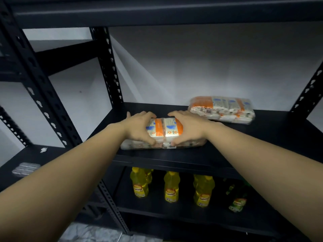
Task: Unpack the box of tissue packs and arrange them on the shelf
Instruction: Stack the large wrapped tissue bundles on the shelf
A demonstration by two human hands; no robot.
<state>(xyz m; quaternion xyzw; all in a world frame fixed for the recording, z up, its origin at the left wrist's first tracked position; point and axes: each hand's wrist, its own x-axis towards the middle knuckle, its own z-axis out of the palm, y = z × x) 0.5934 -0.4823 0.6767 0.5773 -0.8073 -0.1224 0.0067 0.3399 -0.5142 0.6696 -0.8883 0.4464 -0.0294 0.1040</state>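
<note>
While both arms reach in over the shelf [262, 137], the left hand [139, 127] and the right hand [187, 127] each curl over the top of the near tissue pack [164, 130], fingers hooked over its far edge and thumbs pinching its near face, so the pack is gripped from both ends. It sits on the shelf close to the front lip, and its clear wrap looks slack. From the hands, a second tissue pack [222, 109] lies flat at about two o'clock, further back against the wall and apart from the gripped one. The likeliest slip, in my judgement, is the near pack sliding off the front lip if it is released so close to the edge, or the loose wrap giving under the thumbs and skewing the row. At six o'clock, on the lower shelf [174, 211], stand yellow oil bottles [171, 187] and a darker green bottle [236, 200]. No box is in view.
</note>
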